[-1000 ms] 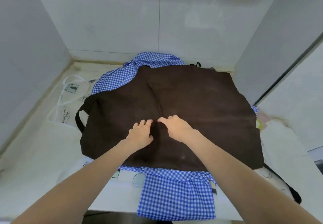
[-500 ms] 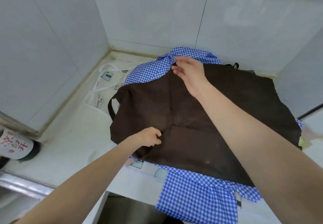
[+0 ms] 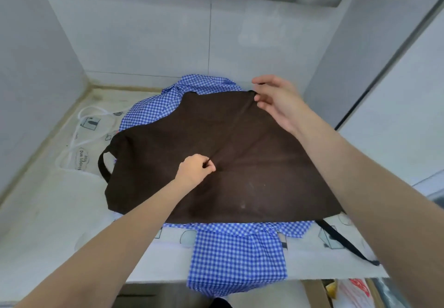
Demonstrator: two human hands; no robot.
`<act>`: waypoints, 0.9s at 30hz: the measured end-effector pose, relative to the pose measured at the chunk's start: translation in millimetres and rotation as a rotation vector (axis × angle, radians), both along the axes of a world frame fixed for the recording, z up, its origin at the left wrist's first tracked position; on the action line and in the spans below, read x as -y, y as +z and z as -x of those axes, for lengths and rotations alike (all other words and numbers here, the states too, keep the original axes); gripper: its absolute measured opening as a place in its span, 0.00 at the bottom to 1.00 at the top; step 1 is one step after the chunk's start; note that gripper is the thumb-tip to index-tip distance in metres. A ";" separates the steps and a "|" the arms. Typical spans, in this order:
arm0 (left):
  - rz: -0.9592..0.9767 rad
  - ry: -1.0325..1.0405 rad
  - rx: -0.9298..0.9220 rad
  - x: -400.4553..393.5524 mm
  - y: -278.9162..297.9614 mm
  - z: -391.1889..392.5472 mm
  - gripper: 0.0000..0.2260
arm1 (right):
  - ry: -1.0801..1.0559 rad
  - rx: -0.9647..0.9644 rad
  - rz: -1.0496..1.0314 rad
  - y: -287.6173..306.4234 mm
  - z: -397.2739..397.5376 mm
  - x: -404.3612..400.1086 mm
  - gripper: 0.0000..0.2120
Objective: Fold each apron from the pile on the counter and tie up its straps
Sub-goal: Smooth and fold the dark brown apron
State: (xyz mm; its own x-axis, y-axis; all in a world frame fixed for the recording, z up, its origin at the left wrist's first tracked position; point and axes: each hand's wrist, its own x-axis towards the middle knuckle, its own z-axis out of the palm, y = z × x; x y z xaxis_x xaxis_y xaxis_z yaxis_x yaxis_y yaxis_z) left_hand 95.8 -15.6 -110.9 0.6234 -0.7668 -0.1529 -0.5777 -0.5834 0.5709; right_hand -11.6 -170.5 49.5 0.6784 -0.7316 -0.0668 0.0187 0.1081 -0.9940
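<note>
- While the brown apron (image 3: 228,158) lay spread across the counter (image 3: 48,211) on top of the checked apron (image 3: 237,257), the left hand (image 3: 195,169) pinched a crease near its middle.
- From that grip the crease ran toward the back right corner, where the right hand (image 3: 276,101) hovered, fingers loosely apart, at the apron's far edge.
- One strap (image 3: 103,163) looped off toward the left edge, nearer the left hand.

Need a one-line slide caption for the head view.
Left hand pinches the brown apron mid-panel; right hand reaches its far edge.
</note>
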 end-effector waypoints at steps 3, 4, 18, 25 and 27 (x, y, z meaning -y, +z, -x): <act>-0.016 0.134 0.017 3.5 -4.6 -5.3 0.08 | -0.173 -0.003 0.009 -1.6 40.3 16.9 0.10; -0.045 0.150 0.039 2.1 -7.5 -8.0 0.09 | -0.218 -0.023 0.025 -4.1 53.4 22.1 0.11; -0.120 -0.156 -0.098 -65.2 1.7 -10.9 0.20 | 0.056 -1.297 1.033 -99.7 55.7 -10.9 0.18; -0.330 -0.094 0.295 -123.4 -26.3 -1.4 0.16 | 1.055 -1.084 0.955 -148.7 -18.0 -124.5 0.29; -0.310 -0.039 0.261 -129.0 -26.6 -1.0 0.12 | 1.073 -1.110 1.053 -167.2 -22.6 -146.6 0.32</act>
